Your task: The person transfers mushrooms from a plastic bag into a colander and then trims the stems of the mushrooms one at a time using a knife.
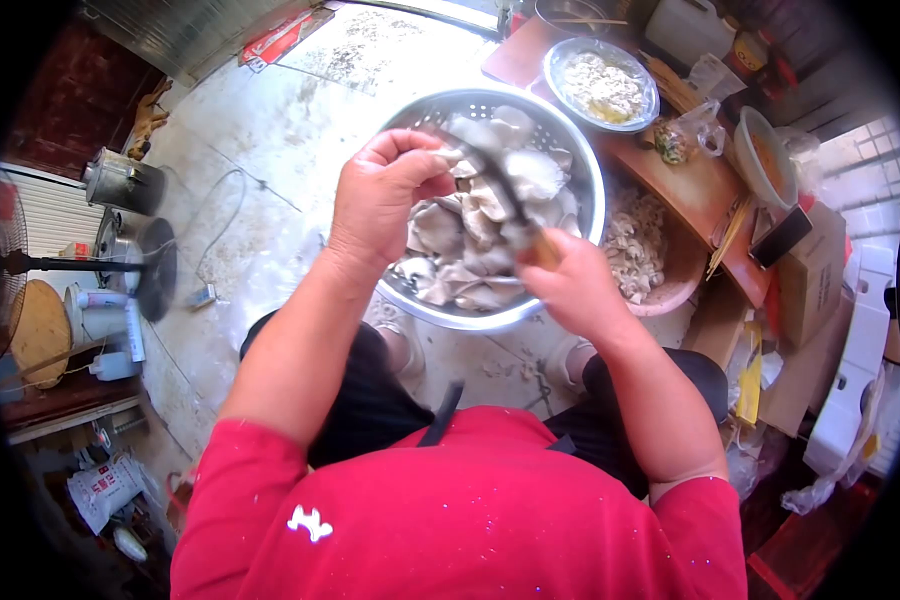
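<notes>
The left hand (380,195), fingers curled tight, pinches a pale mushroom (462,158) at its fingertips above a metal colander (450,105). The right hand (575,290) is closed around the wooden handle of a knife (515,215), whose dark blade runs up to the pinched mushroom. Both hands hover just over the colander, which sits on the floor (270,130) between the person's knees and is heaped with grey oyster mushrooms (470,255). Just beside it on the right, a pinkish basin (675,285) holds smaller torn pieces (635,240). Beyond, a low wooden surface (695,185) carries a steel bowl (555,60) of shredded pale food and an orange-rimmed bowl (765,155). A standing fan (135,265) and a metal pot (120,180) are well apart on the left.
</notes>
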{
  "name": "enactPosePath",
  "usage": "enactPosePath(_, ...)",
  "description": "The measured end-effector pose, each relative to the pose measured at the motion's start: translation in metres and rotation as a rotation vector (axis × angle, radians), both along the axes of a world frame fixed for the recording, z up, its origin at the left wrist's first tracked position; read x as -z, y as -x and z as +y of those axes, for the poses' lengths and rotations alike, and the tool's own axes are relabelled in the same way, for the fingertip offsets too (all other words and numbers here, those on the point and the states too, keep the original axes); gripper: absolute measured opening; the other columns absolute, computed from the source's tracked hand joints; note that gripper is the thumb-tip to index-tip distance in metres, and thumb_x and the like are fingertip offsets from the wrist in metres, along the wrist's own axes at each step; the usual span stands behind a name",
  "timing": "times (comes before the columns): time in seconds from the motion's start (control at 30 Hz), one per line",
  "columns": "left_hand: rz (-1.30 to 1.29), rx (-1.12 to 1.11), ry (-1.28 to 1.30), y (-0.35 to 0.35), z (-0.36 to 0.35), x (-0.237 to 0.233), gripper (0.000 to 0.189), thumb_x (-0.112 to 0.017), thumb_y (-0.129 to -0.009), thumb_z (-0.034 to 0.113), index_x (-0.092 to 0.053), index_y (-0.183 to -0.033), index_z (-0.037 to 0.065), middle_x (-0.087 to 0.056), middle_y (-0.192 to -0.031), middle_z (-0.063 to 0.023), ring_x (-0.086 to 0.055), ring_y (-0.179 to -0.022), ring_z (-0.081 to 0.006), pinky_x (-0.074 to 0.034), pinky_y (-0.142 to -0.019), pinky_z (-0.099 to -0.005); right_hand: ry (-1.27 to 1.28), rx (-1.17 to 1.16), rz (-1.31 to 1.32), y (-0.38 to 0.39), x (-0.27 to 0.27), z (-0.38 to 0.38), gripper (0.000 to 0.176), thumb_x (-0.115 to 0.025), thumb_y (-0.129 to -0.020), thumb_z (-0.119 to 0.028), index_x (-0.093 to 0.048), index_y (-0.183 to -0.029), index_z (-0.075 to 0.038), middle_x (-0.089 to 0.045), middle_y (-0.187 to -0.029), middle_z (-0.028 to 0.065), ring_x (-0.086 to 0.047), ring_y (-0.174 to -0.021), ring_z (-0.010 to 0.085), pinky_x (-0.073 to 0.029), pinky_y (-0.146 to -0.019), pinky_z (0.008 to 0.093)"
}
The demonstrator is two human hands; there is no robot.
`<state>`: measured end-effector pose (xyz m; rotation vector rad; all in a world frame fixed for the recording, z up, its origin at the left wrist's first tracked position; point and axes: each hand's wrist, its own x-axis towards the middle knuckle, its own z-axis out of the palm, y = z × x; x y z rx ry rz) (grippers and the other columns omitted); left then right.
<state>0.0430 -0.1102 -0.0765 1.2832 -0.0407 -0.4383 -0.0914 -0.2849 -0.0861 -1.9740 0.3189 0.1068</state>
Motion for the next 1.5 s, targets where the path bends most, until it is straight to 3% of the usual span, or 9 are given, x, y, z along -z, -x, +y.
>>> enactPosePath(0.07,0.015,0.006,0.030,-0.001,0.001,0.002,0.011,-0.063,-0.080,0.000,-0.060,-0.091,0.003,-0.068,-0.088,-0.0097,-0.064,-0.070,-0.0161,-0.055,-0.068,-0.0276,-0.065,-0.016,0.091,0.000,-0.004,0.000,0.022,-0.064,-0.078,-0.013,-0.065,-0.095,0.001,-0.064,-0.078,0.0094,-0.058,-0.069,0.0146,-0.047,-0.064,0.0301)
enactPosePath(0.57,0.122,0.088,0.091,0.013,-0.009,0.007,0.011,-0.061,-0.081,0.001,-0.059,-0.092,0.004,-0.064,-0.086,-0.0083,-0.064,-0.073,-0.0170,-0.056,-0.070,-0.0299,-0.137,0.071,0.058,-0.004,0.006,0.004,0.019,-0.063,-0.078,-0.016,-0.064,-0.091,-0.002,-0.064,-0.076,0.0066,-0.057,-0.070,0.0108,-0.047,-0.066,0.0277)
enactPosePath(0.73,0.297,-0.072,0.305,-0.001,-0.002,0.016,0.017,-0.051,-0.080,0.002,-0.054,-0.096,0.005,-0.060,-0.083,-0.0106,-0.061,-0.067,-0.0216,-0.055,-0.072,-0.0385,-0.191,0.082,0.027,-0.001,0.004,0.004,0.019,-0.064,-0.079,-0.016,-0.064,-0.092,-0.002,-0.064,-0.077,0.0064,-0.057,-0.072,0.0099,-0.047,-0.068,0.0278)
enactPosePath(0.83,0.363,-0.035,0.462,-0.009,0.003,0.021,0.019,-0.048,-0.075,0.001,-0.054,-0.093,0.005,-0.060,-0.082,-0.0110,-0.060,-0.066,-0.0230,-0.055,-0.072,-0.0410,-0.178,0.068,0.005,0.003,0.002,0.006,0.021,-0.064,-0.079,-0.017,-0.064,-0.093,-0.002,-0.065,-0.077,0.0071,-0.058,-0.072,0.0109,-0.047,-0.068,0.0285)
enactPosePath(1.07,0.355,-0.013,0.512,-0.010,0.005,0.014,0.021,-0.048,-0.069,0.000,-0.051,-0.088,0.006,-0.058,-0.079,-0.0118,-0.057,-0.067,-0.0247,-0.052,-0.069,-0.0426,-0.077,0.043,-0.006,0.006,0.003,0.008,0.022,-0.064,-0.079,-0.019,-0.064,-0.092,-0.001,-0.066,-0.077,0.0127,-0.062,-0.071,0.0173,-0.048,-0.068,0.0316)
enactPosePath(1.27,0.277,0.044,0.493,-0.009,0.004,0.014,0.021,-0.049,-0.072,-0.002,-0.054,-0.090,0.006,-0.062,-0.080,-0.0095,-0.062,-0.069,-0.0223,-0.056,-0.078,-0.0408,-0.076,0.034,-0.044,0.008,0.006,0.009,0.022,-0.063,-0.078,-0.018,-0.064,-0.091,-0.001,-0.065,-0.076,0.0126,-0.062,-0.070,0.0174,-0.048,-0.067,0.0323)
enactPosePath(1.33,0.253,0.049,0.492,-0.009,0.004,0.015,0.021,-0.051,-0.074,-0.005,-0.055,-0.091,0.006,-0.064,-0.084,-0.0107,-0.065,-0.077,-0.0224,-0.056,-0.084,-0.0415,-0.082,0.038,-0.052,0.008,0.006,0.009,0.022,-0.063,-0.078,-0.018,-0.064,-0.091,-0.001,-0.065,-0.076,0.0125,-0.061,-0.070,0.0173,-0.048,-0.067,0.0323)
enactPosePath(1.5,0.186,0.067,0.463,-0.008,0.000,0.011,0.020,-0.055,-0.077,-0.008,-0.056,-0.092,0.004,-0.066,-0.088,-0.0126,-0.067,-0.084,-0.0246,-0.056,-0.085,-0.0421,-0.113,0.051,-0.062,0.009,0.006,0.010,0.021,-0.063,-0.079,-0.017,-0.064,-0.092,0.000,-0.065,-0.075,0.0125,-0.061,-0.070,0.0174,-0.048,-0.067,0.0326)
